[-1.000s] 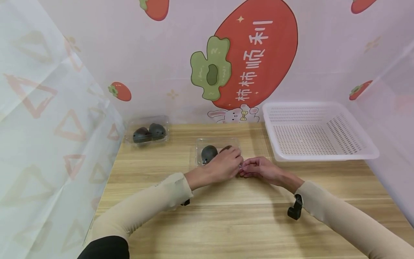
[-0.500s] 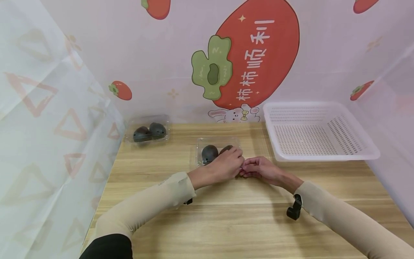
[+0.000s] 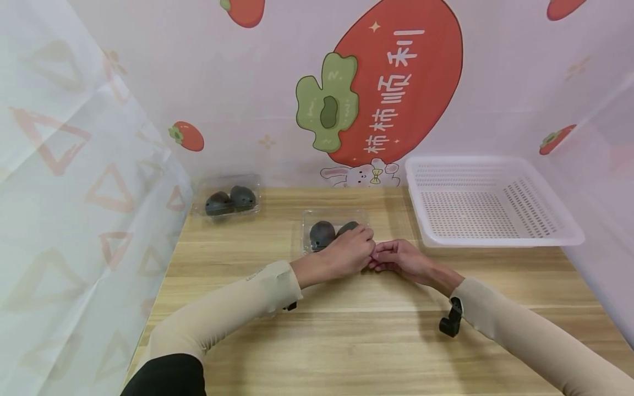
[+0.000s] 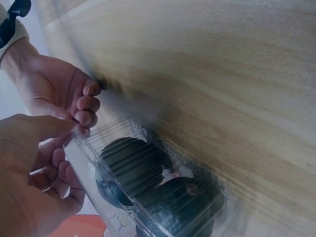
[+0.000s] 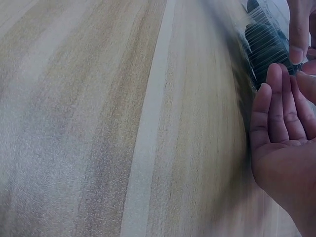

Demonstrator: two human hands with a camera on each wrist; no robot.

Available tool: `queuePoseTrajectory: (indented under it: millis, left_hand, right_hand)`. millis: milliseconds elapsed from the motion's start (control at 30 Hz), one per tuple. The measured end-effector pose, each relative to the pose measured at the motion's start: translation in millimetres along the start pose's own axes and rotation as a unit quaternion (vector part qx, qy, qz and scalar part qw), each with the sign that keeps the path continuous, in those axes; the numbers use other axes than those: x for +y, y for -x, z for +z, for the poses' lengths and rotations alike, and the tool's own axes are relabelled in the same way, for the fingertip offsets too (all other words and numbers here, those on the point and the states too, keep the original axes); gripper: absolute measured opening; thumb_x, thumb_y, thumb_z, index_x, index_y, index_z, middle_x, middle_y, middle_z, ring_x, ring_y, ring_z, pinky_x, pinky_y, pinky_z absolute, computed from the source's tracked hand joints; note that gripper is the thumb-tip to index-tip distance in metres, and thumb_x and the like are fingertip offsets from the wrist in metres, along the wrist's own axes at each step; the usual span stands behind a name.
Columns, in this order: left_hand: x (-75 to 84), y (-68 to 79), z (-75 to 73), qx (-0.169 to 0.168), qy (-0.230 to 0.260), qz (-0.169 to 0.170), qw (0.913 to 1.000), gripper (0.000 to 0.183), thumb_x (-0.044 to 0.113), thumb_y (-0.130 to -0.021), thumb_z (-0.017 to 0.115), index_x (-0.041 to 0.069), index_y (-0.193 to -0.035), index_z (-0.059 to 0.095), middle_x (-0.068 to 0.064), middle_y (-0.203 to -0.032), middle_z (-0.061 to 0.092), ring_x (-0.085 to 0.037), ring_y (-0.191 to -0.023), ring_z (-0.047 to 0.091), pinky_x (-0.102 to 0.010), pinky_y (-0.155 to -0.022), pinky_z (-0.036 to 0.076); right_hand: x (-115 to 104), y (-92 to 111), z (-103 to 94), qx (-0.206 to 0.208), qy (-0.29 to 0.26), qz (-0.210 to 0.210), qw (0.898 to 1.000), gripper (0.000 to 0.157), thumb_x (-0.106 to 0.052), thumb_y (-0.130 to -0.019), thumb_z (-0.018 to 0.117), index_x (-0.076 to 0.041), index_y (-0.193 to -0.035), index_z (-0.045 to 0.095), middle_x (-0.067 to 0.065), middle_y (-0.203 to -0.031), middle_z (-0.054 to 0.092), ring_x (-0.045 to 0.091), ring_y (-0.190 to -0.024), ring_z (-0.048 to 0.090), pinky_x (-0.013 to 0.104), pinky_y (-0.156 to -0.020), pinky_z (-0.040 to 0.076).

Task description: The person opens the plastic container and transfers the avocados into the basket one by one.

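Observation:
A clear plastic clamshell box point(image 3: 331, 214) lies mid-table with two dark, rounded, avocado-like fruits point(image 3: 322, 235) inside. My left hand point(image 3: 350, 250) reaches over its near right corner, covering part of one fruit in the head view. In the left wrist view, thumb and curled fingers of that hand pinch the edge of the ribbed plastic point(image 4: 111, 136). From the right, my right hand point(image 3: 405, 259) meets the same corner. Its thumb and forefinger pinch there, while its other fingers lie beneath, palm up, in the right wrist view.
Another clear box point(image 3: 251, 181) with two similar dark fruits point(image 3: 242, 197) stands at the back left. A white perforated basket point(image 3: 500, 241) sits at the back right. Printed sheets point(image 3: 257, 99) close off the back and sides of the wooden table point(image 3: 346, 341).
The head view shifts very slightly. Both hands stay at the same corner of the box, with only small movement of the left hand.

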State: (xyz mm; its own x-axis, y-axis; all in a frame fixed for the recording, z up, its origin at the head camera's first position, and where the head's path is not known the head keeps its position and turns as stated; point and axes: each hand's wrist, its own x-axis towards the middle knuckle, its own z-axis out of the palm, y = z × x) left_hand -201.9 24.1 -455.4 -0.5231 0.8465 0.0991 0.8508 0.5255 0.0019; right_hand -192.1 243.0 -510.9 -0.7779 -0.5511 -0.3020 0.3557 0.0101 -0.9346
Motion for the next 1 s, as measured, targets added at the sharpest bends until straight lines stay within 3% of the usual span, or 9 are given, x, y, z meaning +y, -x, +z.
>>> queuePoseTrajectory:
  millis: [367, 633, 1000]
  left_hand:
    - [4.5, -1.0, -1.2, 0.002, 0.018, -0.021, 0.9996, 0.017, 0.015, -0.103, 0.065, 0.008, -0.092, 0.077, -0.001, -0.096, 0.062, -0.017, -0.095, 0.056, -0.025, -0.077, 0.051]
    - [7.1, -2.8, 1.5, 0.010, 0.025, -0.038, 0.9989, 0.018, 0.023, -0.099, 0.073, 0.010, -0.088, 0.077, 0.000, -0.091, 0.061, -0.015, -0.090, 0.056, -0.023, -0.073, 0.051]
    - [4.9, -1.7, 3.4, 0.019, 0.045, -0.048, 0.9977, 0.015, 0.013, -0.094, 0.069, 0.013, -0.078, 0.069, 0.001, -0.089, 0.060, -0.014, -0.090, 0.055, -0.022, -0.073, 0.051]
  right_hand:
    - [2.1, -0.7, -0.6, -0.014, -0.024, 0.002, 1.000, 0.025, 0.000, -0.108, 0.055, -0.008, -0.103, 0.078, 0.005, -0.100, 0.078, 0.014, -0.094, 0.074, 0.028, -0.086, 0.061]
    - [1.5, 0.3, 3.0, -0.017, -0.012, -0.003, 1.000, 0.024, -0.002, -0.108, 0.054, -0.006, -0.094, 0.073, 0.004, -0.098, 0.074, 0.013, -0.092, 0.072, 0.028, -0.086, 0.060]
    - [2.6, -1.6, 4.2, -0.022, -0.011, -0.019, 1.000, 0.021, 0.000, -0.105, 0.052, -0.005, -0.091, 0.067, 0.003, -0.095, 0.071, 0.015, -0.089, 0.071, 0.029, -0.086, 0.060]
